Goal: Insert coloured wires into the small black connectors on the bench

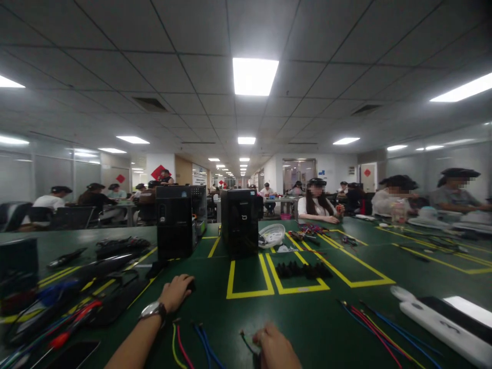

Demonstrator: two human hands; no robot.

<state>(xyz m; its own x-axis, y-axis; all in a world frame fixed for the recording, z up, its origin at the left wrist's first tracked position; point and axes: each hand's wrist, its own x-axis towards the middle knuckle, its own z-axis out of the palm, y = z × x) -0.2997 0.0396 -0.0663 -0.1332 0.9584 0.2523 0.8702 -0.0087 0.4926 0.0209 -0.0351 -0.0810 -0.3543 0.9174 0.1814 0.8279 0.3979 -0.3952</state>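
Surface: a dark green counter (215, 312) marked with yellow tape rectangles (249, 279), in a large open office under a tiled ceiling with lit panels. Other people sit at work along the far side of the counter from 12 to 2 o'clock and at further tables at 10 o'clock.

Left hand (176, 292): forearm enters from 7 o'clock and a wristwatch (152, 309) sits on the wrist. The hand lies knuckles up on the counter, fingers curled over a small dark object (191, 286) at its tips; whether it is gripped cannot be told.

Right hand (273, 347): at 6 o'clock, partly cut off by the lower frame edge and blurred. It is loosely clenched, and a thin wire (246, 339) runs to its fingertips; the grip itself cannot be confirmed.

Loose coloured wires (192, 346) lie between the two hands. More wires (378, 325) lie at 4 o'clock, beside a white power strip (442, 325).

Clearances: two black computer towers (176, 220) (240, 221) stand upright at 11 and 12 o'clock, well apart from both hands. A white basket (271, 235) sits just right of the second tower. Cables and tools (73, 307) crowd the 9 o'clock edge. Bare green counter lies ahead of the hands, up to the tape.
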